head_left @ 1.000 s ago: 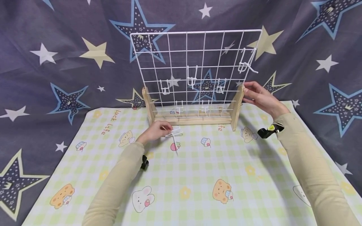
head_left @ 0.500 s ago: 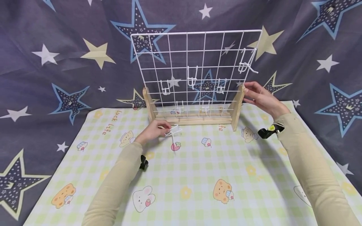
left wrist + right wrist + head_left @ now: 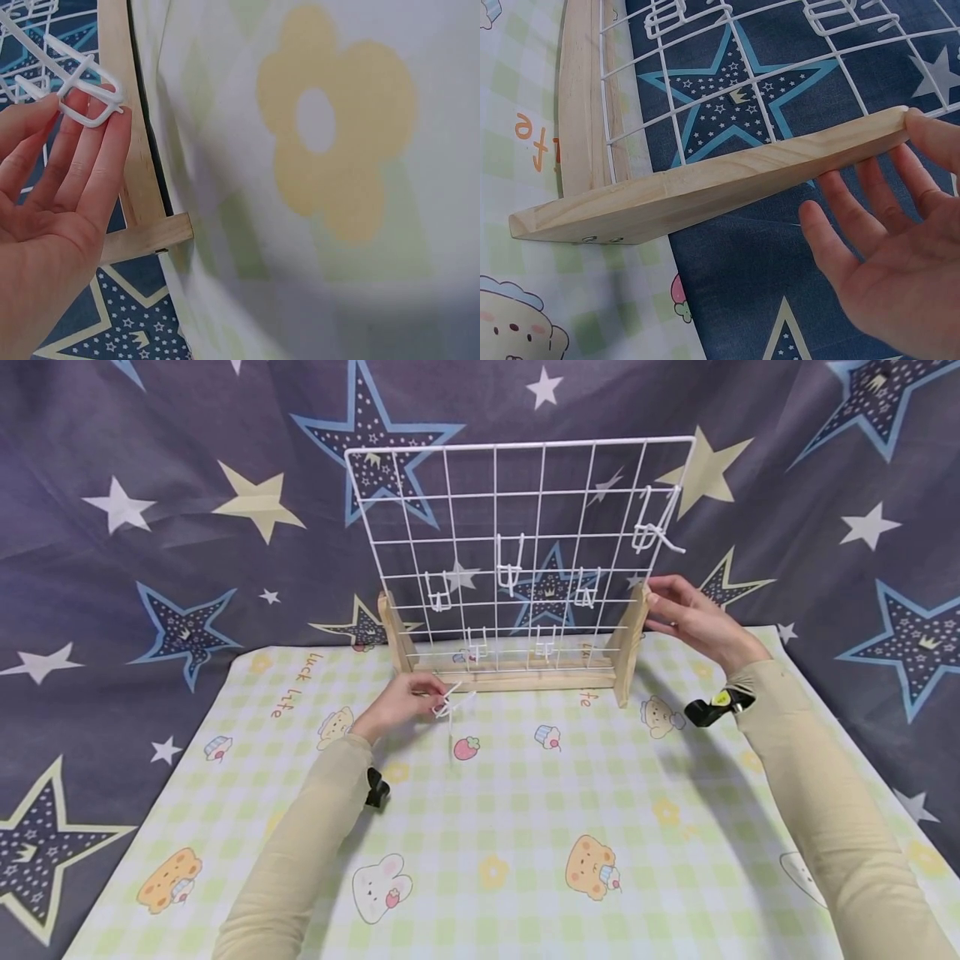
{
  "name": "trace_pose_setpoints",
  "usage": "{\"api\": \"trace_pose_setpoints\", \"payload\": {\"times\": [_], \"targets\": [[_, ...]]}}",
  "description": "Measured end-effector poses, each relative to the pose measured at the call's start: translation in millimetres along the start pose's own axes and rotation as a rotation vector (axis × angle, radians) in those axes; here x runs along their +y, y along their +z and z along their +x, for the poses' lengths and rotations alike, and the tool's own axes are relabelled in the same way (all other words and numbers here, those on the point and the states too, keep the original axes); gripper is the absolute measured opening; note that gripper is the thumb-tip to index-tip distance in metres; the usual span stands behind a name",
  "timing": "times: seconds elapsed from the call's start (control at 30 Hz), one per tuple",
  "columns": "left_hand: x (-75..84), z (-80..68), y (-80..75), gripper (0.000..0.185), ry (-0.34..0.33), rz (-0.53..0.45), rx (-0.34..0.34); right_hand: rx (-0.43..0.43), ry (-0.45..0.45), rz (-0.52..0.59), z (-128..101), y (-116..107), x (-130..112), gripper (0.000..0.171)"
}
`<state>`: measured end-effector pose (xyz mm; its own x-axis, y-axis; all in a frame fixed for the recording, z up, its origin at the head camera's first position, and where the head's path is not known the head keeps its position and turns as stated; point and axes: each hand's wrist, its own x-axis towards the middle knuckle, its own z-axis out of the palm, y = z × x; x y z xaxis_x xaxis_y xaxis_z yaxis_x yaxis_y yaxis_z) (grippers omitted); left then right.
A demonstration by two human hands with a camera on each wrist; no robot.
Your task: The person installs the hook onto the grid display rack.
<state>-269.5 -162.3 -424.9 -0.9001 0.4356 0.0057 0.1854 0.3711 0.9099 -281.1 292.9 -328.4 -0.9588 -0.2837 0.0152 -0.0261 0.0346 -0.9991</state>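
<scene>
My left hand [image 3: 405,703] pinches a white wire hook [image 3: 447,707] between thumb and fingers, just in front of the rack's left foot. In the left wrist view the hook [image 3: 91,91] lies across the fingertips, its long prong running to the upper left. A white wire grid [image 3: 495,493] leans back in a wooden stand [image 3: 525,681]. At the stand's right upright [image 3: 630,639], my right hand [image 3: 701,620] holds the upper end. The right wrist view has the thumb at the tip of this upright [image 3: 705,178] and fingertips against its outer face.
Several white hooks hang on the grid, among them a middle one [image 3: 511,569] and a larger one [image 3: 647,537] at the upper right, jutting past the frame. A checked cloth [image 3: 540,802] covers the table. Behind stands a dark star-patterned curtain [image 3: 300,568].
My left hand has shifted slightly left and toward the rack, turning the hook as it goes. The right hand stays on the upright, and the rack has not moved.
</scene>
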Motion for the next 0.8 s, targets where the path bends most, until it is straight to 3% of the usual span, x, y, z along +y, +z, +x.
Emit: {"api": "trace_pose_setpoints", "payload": {"times": [0.47,0.8], "targets": [[1.2,-2.2,-6.7,0.020,-0.004,-0.024,0.017,-0.010,0.004,-0.007,-1.1,-1.3,-1.8,0.033],[3.6,-7.3,-13.3,0.022,-0.028,-0.108,0.069,-0.035,0.018,-0.061,1.8,-7.2,-4.8,0.032]]}}
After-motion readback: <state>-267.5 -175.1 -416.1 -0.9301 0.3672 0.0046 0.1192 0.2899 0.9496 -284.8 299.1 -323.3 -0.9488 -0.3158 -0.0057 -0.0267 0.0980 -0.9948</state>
